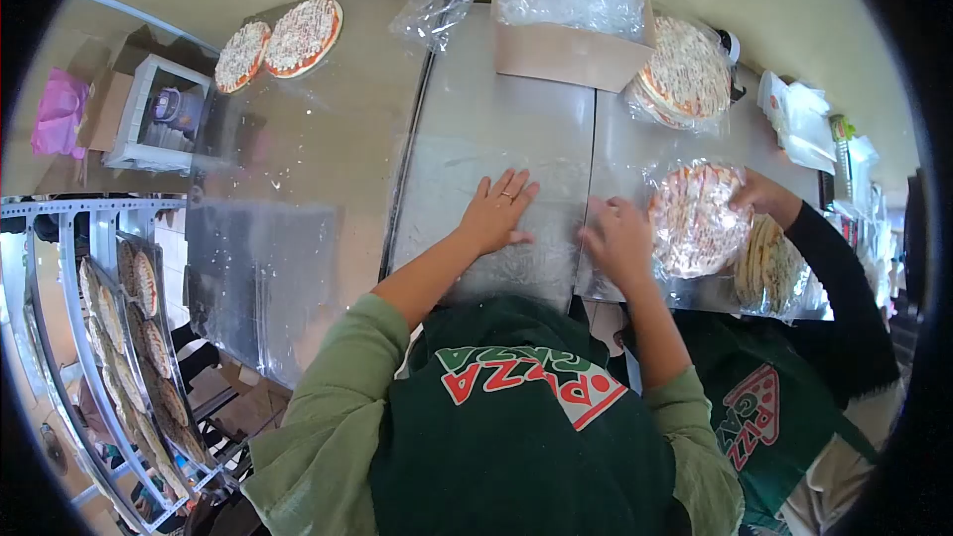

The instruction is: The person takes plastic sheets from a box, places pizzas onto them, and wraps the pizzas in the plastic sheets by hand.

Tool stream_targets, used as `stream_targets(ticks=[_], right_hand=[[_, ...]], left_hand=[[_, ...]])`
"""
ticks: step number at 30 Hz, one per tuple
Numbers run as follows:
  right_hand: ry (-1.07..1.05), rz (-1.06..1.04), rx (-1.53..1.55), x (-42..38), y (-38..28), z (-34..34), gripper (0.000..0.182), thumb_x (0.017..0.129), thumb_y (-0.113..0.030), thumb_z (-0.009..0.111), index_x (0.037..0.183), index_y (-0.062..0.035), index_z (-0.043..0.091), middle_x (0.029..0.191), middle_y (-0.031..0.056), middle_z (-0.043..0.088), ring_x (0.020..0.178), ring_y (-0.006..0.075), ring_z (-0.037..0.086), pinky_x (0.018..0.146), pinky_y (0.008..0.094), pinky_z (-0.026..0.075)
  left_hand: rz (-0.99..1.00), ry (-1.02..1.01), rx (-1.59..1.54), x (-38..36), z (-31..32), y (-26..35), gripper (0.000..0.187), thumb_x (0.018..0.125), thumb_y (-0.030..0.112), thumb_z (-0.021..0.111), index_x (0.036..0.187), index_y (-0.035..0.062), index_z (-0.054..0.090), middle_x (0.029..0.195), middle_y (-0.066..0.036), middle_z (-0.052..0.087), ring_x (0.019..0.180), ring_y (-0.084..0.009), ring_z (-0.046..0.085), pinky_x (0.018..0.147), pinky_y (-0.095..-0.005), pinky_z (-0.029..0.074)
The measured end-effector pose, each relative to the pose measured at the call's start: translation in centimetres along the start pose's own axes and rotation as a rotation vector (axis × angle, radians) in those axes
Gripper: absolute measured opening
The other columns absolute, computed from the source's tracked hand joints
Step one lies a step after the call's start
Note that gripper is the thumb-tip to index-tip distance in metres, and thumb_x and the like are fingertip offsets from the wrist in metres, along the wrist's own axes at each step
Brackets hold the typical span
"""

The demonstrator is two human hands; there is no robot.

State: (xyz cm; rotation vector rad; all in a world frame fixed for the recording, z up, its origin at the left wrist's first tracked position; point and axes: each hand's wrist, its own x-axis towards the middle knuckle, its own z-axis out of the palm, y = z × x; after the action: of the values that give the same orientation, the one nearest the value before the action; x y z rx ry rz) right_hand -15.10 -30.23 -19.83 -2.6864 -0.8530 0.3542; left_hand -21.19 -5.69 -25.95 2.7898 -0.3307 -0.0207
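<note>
My left hand [501, 210] lies with spread fingers on a clear plastic bag [516, 268] that is flat on the metal table. To its right, my right hand [625, 243] is low over the tabletop, its fingers loosely bent and apart, with nothing visible in them. Close beside that hand is a pizza in clear plastic wrap [698, 220]. A co-worker's hand [766, 197] grips the far side of this wrapped pizza.
A cardboard box of clear plastic bags [576, 60] stands at the back. Stacked wrapped pizzas [687, 69] are right of it, and another stack [769, 268] sits near the co-worker. Two unwrapped pizzas [303, 37] lie far left. A metal rack [89, 278] holds several pizzas.
</note>
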Motion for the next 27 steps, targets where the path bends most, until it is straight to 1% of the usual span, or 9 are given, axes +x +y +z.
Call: stream_targets(ticks=[4, 7, 10, 12, 14, 16, 19, 22, 27], right_hand=[[-0.246, 0.198, -0.118, -0.1, -0.9, 0.7, 0.105, 0.05, -0.044, 0.077, 0.139, -0.0253, 0.024, 0.147, 0.016, 0.003, 0.135, 0.0337, 0.009, 0.1, 0.0593, 0.018], [-0.284, 0.201, -0.109, 0.5, -1.3, -0.4, 0.104, 0.049, -0.044, 0.078, 0.137, -0.024, 0.028, 0.145, 0.0187, 0.01, 0.133, 0.0351, 0.013, 0.099, 0.0601, 0.019], [-0.13, 0.054, -0.05, 1.2, -0.4, -0.5, 0.086, 0.058, -0.034, 0.076, 0.132, -0.0164, 0.037, 0.138, 0.0232, 0.023, 0.126, 0.0387, 0.027, 0.098, 0.0513, 0.027], [-0.058, 0.157, -0.032, 0.4, 1.4, 0.6, 0.072, 0.066, -0.026, 0.072, 0.129, -0.0126, 0.039, 0.13, 0.0237, 0.033, 0.118, 0.0396, 0.036, 0.097, 0.0442, 0.032], [-0.041, 0.394, 0.008, -0.3, 1.9, 1.4, 0.066, 0.071, -0.02, 0.068, 0.129, -0.0122, 0.038, 0.124, 0.0227, 0.038, 0.114, 0.0393, 0.04, 0.096, 0.0425, 0.034], [-0.047, 0.506, 0.005, -0.9, 1.7, 1.3, 0.065, 0.073, -0.019, 0.066, 0.131, -0.0137, 0.036, 0.122, 0.0222, 0.038, 0.113, 0.0393, 0.041, 0.095, 0.0451, 0.034], [-0.065, 0.517, -0.066, -0.7, 1.6, 1.2, 0.066, 0.075, -0.02, 0.064, 0.133, -0.0163, 0.032, 0.126, 0.0217, 0.037, 0.114, 0.0387, 0.04, 0.094, 0.048, 0.034], [-0.157, 0.6, -0.204, 0.1, 0.2, 0.0, 0.067, 0.076, -0.027, 0.063, 0.134, -0.0194, 0.031, 0.13, 0.0185, 0.036, 0.116, 0.036, 0.041, 0.093, 0.0485, 0.034], [-0.375, 0.699, -0.623, 0.9, 0.3, -0.8, 0.065, 0.075, -0.038, 0.062, 0.132, -0.021, 0.036, 0.129, 0.0122, 0.042, 0.116, 0.0305, 0.042, 0.094, 0.0466, 0.031]], left_hand=[[-0.219, -0.292, 0.098, 1.1, -4.5, 0.6, 0.112, 0.044, 0.058, 0.075, 0.138, 0.0219, 0.026, 0.146, -0.015, 0.012, 0.133, -0.0337, 0.013, 0.098, -0.0529, 0.024], [-0.234, -0.324, 0.069, 1.2, -5.2, -2.1, 0.109, 0.046, 0.055, 0.077, 0.137, 0.0216, 0.028, 0.146, -0.016, 0.008, 0.134, -0.0347, 0.009, 0.1, -0.0541, 0.021], [-0.461, 0.184, -0.174, 1.1, -9.6, -8.4, 0.09, 0.059, 0.043, 0.075, 0.134, 0.0178, 0.033, 0.14, -0.019, 0.021, 0.131, -0.0338, 0.019, 0.099, -0.0509, 0.024], [-0.675, 0.779, -0.54, 0.0, -9.8, -18.4, 0.071, 0.069, 0.033, 0.07, 0.128, 0.0112, 0.038, 0.131, -0.018, 0.034, 0.124, -0.033, 0.029, 0.097, -0.0454, 0.03], [-0.964, 1.162, -1.353, -2.0, -15.1, -25.6, 0.061, 0.084, 0.045, 0.053, 0.124, 0.001, 0.039, 0.122, -0.017, 0.043, 0.115, -0.0323, 0.04, 0.09, -0.0412, 0.035], [-1.076, 1.515, -1.489, -2.8, -14.7, -34.4, 0.074, 0.082, 0.062, 0.041, 0.121, -0.0004, 0.04, 0.113, -0.014, 0.046, 0.1, -0.0279, 0.045, 0.089, -0.0404, 0.035], [-1.133, 1.306, -1.987, -3.0, -16.5, -39.4, 0.093, 0.075, 0.078, 0.026, 0.12, -0.0018, 0.039, 0.108, -0.013, 0.044, 0.093, -0.0245, 0.041, 0.092, -0.0405, 0.031], [-1.128, 1.163, -2.109, -1.9, -16.5, -41.6, 0.105, 0.069, 0.084, 0.012, 0.121, -0.0041, 0.038, 0.111, -0.014, 0.04, 0.1, -0.0249, 0.036, 0.099, -0.0405, 0.022], [-0.698, 1.24, -2.183, 0.3, -16.0, -40.8, 0.1, 0.075, 0.077, 0.007, 0.129, -0.0038, 0.031, 0.125, -0.017, 0.036, 0.116, -0.0308, 0.033, 0.103, -0.0469, 0.019]])
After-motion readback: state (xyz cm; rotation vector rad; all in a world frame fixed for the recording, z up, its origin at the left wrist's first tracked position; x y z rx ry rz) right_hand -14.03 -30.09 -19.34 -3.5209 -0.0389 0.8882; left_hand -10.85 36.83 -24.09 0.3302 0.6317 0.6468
